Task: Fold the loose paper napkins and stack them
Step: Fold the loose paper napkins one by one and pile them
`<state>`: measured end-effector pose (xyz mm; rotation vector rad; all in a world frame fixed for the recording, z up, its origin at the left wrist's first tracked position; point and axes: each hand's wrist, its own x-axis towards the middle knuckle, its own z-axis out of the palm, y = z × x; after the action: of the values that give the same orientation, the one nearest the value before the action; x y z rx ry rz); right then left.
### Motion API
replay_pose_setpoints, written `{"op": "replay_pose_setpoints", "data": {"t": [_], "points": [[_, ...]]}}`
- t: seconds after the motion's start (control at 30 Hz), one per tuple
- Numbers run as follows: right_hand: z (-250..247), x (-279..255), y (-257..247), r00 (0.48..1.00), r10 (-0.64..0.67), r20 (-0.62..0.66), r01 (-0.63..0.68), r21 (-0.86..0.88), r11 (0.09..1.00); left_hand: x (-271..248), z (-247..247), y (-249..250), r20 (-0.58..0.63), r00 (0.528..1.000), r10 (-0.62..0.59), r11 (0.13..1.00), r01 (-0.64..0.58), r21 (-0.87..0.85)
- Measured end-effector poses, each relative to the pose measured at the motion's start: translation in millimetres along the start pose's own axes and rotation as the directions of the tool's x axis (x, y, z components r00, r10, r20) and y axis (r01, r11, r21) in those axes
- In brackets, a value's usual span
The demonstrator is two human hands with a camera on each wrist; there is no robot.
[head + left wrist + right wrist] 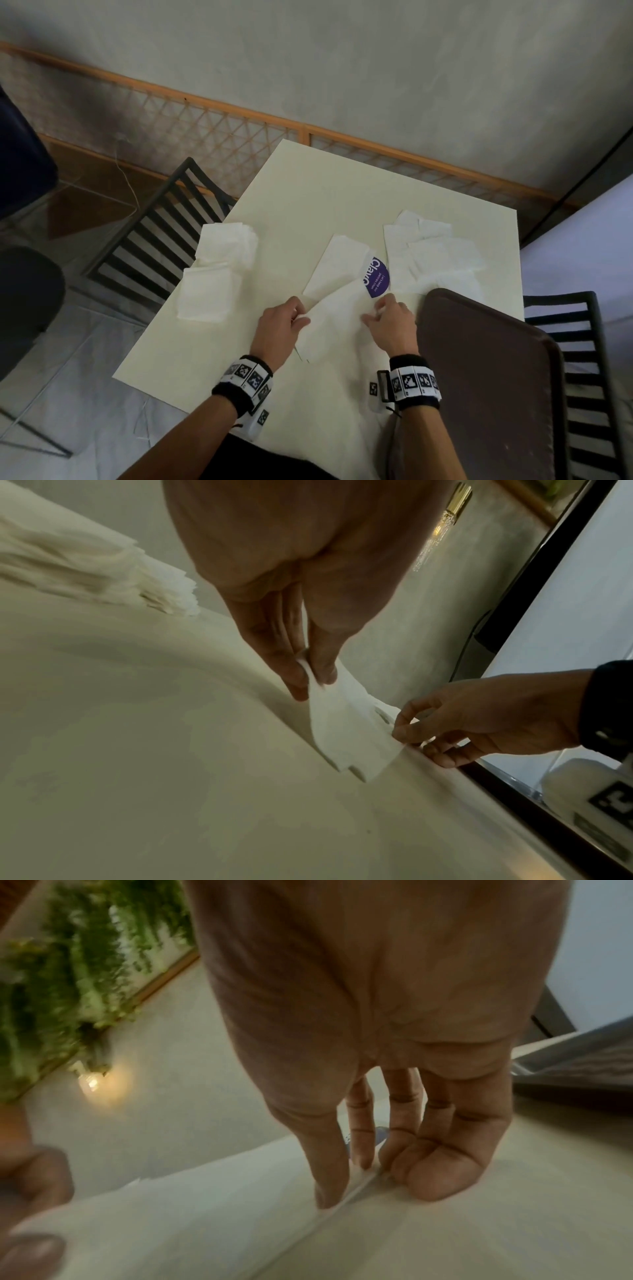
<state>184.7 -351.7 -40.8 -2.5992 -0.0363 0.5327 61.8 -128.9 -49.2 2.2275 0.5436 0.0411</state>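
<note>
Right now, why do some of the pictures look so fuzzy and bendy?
Head view: sharp but dim, the table edges bowed by the wide lens. Left wrist view: the napkin clear, the stack smeared. Right wrist view: the blurriest, the plants streaked, a lamp glaring.

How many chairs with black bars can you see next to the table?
2. One black chair stands at the table's far left side; the other chair is at the right, beside the brown tray. More may be hidden outside the picture.

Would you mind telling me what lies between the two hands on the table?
In the head view, only the napkin spans the gap: the left hand pinches one edge, the right hand the other.
</note>
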Motion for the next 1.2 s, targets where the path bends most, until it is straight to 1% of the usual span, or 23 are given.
{"op": "replay_pose_setpoints", "data": {"t": [0.1,0.23,0.33,0.4,0.43,0.47,0.5,0.53,0.57,0.6,0.63,0.67,0.7,0.73,0.77,0.8,0.83,0.87,0.9,0.93,1.0,1.1,1.2], "points": [[4,1,-6,1.0,-0.022,0.015,0.023,-0.085,0.996,2,-4,0,-0.012,0.999,-0.03,0.999,0.03,-0.01],[3,3,-10,0.999,-0.005,0.037,0.01,-0.128,0.992,3,-11,2,-0.019,0.998,-0.055,0.998,0.055,0.031],[3,2,-12,1.0,-0.011,0.025,0.015,-0.174,0.985,6,-19,5,-0.022,0.998,-0.055,0.997,0.056,0.049],[1,-1,-17,0.997,-0.07,-0.031,0.061,-0.227,0.972,10,-26,10,0.016,0.999,-0.043,0.999,0.043,0.033],[-1,-4,-20,0.985,-0.164,-0.058,0.146,-0.237,0.961,11,-29,14,0.043,0.999,-0.018,1.0,0.017,0.023],[-4,-7,-26,0.951,-0.302,-0.063,0.282,-0.213,0.935,11,-34,21,0.071,0.997,0.025,0.999,-0.026,0.02],[-7,-11,-35,0.894,-0.447,-0.035,0.435,-0.173,0.883,11,-39,29,0.094,0.992,0.085,0.996,-0.087,0.019],[-8,-13,-43,0.824,-0.566,0.011,0.562,-0.136,0.816,11,-46,38,0.111,0.983,0.149,0.988,-0.151,0.009],[-10,-16,-51,0.764,-0.643,0.054,0.644,-0.115,0.756,11,-53,48,0.115,0.969,0.217,0.976,-0.216,-0.016],[-11,-20,-60,0.734,-0.675,0.075,0.679,-0.101,0.727,11,-60,58,0.095,0.955,0.281,0.96,-0.277,-0.048],[-16,-25,-68,0.719,-0.691,0.075,0.695,-0.071,0.715,12,-68,67,0.039,0.941,0.335,0.94,-0.331,-0.081],[-22,-29,-75,0.728,-0.683,0.057,0.684,0.001,0.73,12,-74,74,-0.042,0.934,0.356,0.926,-0.359,-0.116],[-30,-33,-81,0.755,-0.655,0.021,0.65,0.111,0.752,12,-80,80,-0.128,0.932,0.338,0.92,-0.356,-0.162],[-38,-38,-88,0.784,-0.62,-0.025,0.607,0.241,0.757,11,-86,84,-0.189,0.943,0.274,0.921,-0.314,-0.231],[-45,-45,-95,0.816,-0.575,-0.069,0.555,0.376,0.742,10,-92,88,-0.2,0.961,0.193,0.908,-0.252,-0.335],[-51,-51,-100,0.842,-0.53,-0.101,0.504,0.497,0.706,8,-98,93,-0.153,0.981,0.115,0.875,-0.173,-0.452],[-56,-56,-105,0.864,-0.489,-0.117,0.455,0.596,0.661,6,-102,97,-0.077,0.995,0.066,0.831,-0.097,-0.547],[-59,-60,-110,0.879,-0.46,-0.126,0.418,0.669,0.614,4,-105,99,0.001,0.999,0.053,0.803,-0.042,-0.594],[-61,-64,-114,0.886,-0.445,-0.132,0.394,0.722,0.569,4,-106,99,0.054,0.997,0.062,0.797,-0.017,-0.604],[-62,-65,-116,0.889,-0.44,-0.131,0.376,0.756,0.535,3,-107,99,0.069,0.995,0.077,0.801,-0.02,-0.599],[-63,-65,-117,0.888,-0.45,-0.095,0.341,0.793,0.505,2,-107,97,0.015,0.995,0.097,0.795,-0.068,-0.602],[-64,-64,-115,0.862,-0.506,-0.047,0.328,0.811,0.484,1,-111,97,-0.103,0.991,0.08,0.789,-0.126,-0.601],[-59,-60,-110,0.878,-0.466,-0.109,0.328,0.846,0.42,3,-118,94,-0.11,0.984,0.14,0.793,-0.178,-0.582]]}}
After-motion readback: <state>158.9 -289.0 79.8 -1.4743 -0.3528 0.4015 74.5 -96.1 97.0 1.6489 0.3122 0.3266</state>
